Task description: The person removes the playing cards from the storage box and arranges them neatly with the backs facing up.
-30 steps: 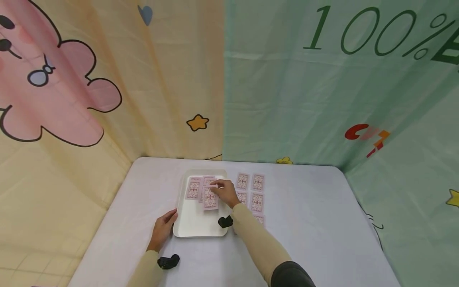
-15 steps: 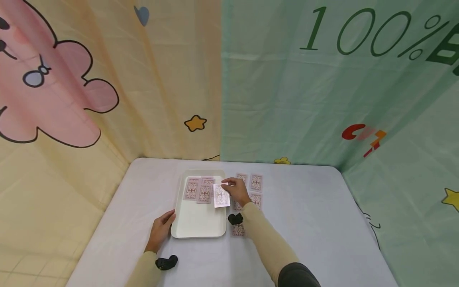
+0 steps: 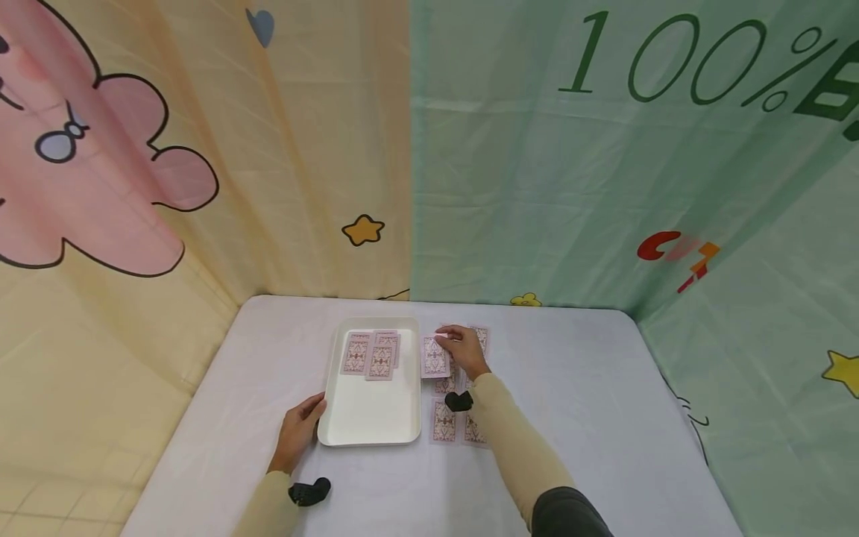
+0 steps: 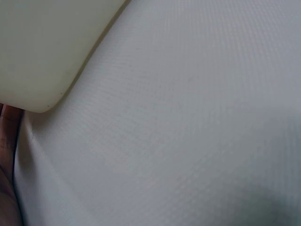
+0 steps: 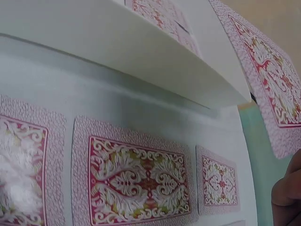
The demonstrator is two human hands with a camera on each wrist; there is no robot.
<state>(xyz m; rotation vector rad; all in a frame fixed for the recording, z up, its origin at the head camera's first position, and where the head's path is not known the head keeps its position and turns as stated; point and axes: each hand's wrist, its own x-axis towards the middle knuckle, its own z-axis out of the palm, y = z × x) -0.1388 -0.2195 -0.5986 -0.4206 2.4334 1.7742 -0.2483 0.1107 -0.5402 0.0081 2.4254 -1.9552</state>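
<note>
My right hand (image 3: 464,350) pinches a face-down playing card (image 3: 433,358) at its upper right edge, just beyond the tray's right rim. In the right wrist view the held card (image 5: 275,70) hangs tilted above the table, its red ornate back showing. The white tray (image 3: 369,418) has several overlapping face-down cards (image 3: 380,362) near its far end. At its left rim my left hand (image 3: 298,432) holds the edge between thumb and fingers. Only the tray's corner (image 4: 42,84) and part of that hand (image 4: 7,150) show in the left wrist view.
Face-down cards lie in two columns right of the tray, partly hidden by the right arm; a near one (image 3: 444,421) shows whole. The white-covered table (image 3: 564,388) meets a printed curtain (image 3: 523,186) at its back.
My right hand has carried a card rightward from over the tray's cards, out past the right rim. The left hand keeps its place at the left rim.
</note>
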